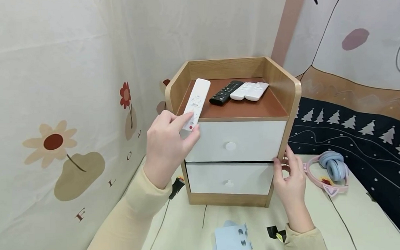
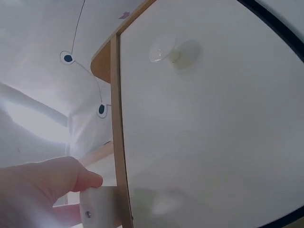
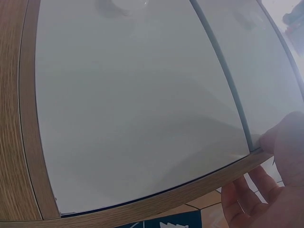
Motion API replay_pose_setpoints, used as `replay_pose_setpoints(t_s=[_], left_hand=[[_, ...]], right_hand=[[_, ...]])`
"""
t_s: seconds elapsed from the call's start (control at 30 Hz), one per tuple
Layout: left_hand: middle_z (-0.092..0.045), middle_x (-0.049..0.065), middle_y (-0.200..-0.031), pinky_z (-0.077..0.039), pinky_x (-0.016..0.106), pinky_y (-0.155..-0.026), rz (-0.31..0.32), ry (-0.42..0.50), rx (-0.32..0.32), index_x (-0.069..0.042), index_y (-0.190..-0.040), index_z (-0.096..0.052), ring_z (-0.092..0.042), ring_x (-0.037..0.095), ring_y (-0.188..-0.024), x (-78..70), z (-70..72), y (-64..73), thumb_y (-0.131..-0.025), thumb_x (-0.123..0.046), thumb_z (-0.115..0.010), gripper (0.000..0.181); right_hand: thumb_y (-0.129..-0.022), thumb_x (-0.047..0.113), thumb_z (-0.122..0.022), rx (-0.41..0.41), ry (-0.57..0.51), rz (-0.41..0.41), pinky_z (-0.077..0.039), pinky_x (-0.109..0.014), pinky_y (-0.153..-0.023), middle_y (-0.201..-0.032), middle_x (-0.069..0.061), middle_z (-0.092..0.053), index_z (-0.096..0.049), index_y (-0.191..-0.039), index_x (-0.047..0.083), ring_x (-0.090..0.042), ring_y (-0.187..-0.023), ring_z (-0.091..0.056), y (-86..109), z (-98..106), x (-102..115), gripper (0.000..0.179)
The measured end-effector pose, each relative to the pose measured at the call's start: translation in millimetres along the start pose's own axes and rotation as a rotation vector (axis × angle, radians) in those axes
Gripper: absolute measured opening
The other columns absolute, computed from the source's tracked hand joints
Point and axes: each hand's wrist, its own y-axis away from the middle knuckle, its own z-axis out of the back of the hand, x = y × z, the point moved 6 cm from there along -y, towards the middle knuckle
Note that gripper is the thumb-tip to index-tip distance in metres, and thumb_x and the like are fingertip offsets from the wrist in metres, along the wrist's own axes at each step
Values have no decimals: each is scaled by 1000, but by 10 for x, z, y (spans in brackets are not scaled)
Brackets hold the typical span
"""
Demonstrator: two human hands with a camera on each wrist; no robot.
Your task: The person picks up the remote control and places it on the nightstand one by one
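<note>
My left hand [image 1: 169, 148] pinches the lower end of a white remote control [image 1: 199, 95] between thumb and fingers. The remote slants over the left front part of the small wooden drawer cabinet's [image 1: 243, 199] brown top shelf [image 1: 216, 111]. In the left wrist view, thumb and fingers hold the remote's end [image 2: 99, 206] beside the cabinet's front edge. My right hand [image 1: 291, 177] grips the cabinet's right side, thumb on the front edge and fingers round the side panel. Both white drawers, the upper [image 1: 207, 143] and the lower [image 1: 248, 178], are closed.
On the shelf lie a black remote [image 1: 226, 91] and two white remotes [image 1: 250, 91] side by side. A pale blue holder [image 1: 228, 240] sits in front on the table. Pink and blue cat-ear headphones [image 1: 330, 172] lie at right. Fabric-covered walls [image 1: 69, 89] stand left and behind.
</note>
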Motion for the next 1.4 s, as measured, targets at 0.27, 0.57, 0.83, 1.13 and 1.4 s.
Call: replay_pose_setpoints(t_s=[0.27, 0.57, 0.83, 1.13, 1.4], left_hand=[[-68, 16, -88, -54, 46, -61, 42, -77, 78, -11, -111, -88, -63, 31, -75, -88, -76, -103, -93, -23, -81, 22], [-71, 14, -86, -52, 46, -62, 14, -197, 122, -17, -98, -88, -59, 36, -79, -184, -177, -294, -99, -26, -78, 13], [-76, 9, -76, -51, 43, -70, -5, -258, 233, -15, -96, -88, -64, 32, -73, -215, -290, -474, -102, -23, -73, 18], [-71, 4, -67, -54, 41, -64, 97, -220, 475, -14, -87, -83, -68, 28, -72, -123, -607, -726, -105, -25, -68, 26], [-85, 4, -113, -60, 45, -80, 239, -130, 612, -19, -125, -83, -75, 30, -96, 86, -819, -840, -104, -33, -69, 28]], right_hand=[[-101, -6, -68, 10, 5, -15, -46, 3, -93, -124, -32, -63, -56, -160, 6, 20, -107, -55, 17, -13, -18, 62], [-101, -6, -68, -13, -2, 21, -46, 2, -92, -123, -32, -65, -57, -159, 4, 20, -107, -56, -14, 7, 24, 60], [-100, -8, -68, -10, 3, 12, -46, 2, -92, -124, -32, -65, -57, -159, 4, 19, -107, -56, -16, 17, 2, 61], [-101, -6, -68, -1, 11, -5, -46, 2, -93, -125, -32, -64, -56, -159, 4, 21, -108, -55, 1, 13, -18, 60], [-102, -5, -68, -6, -2, 10, -46, 2, -93, -125, -32, -64, -57, -159, 4, 19, -108, -56, -7, 9, 8, 59]])
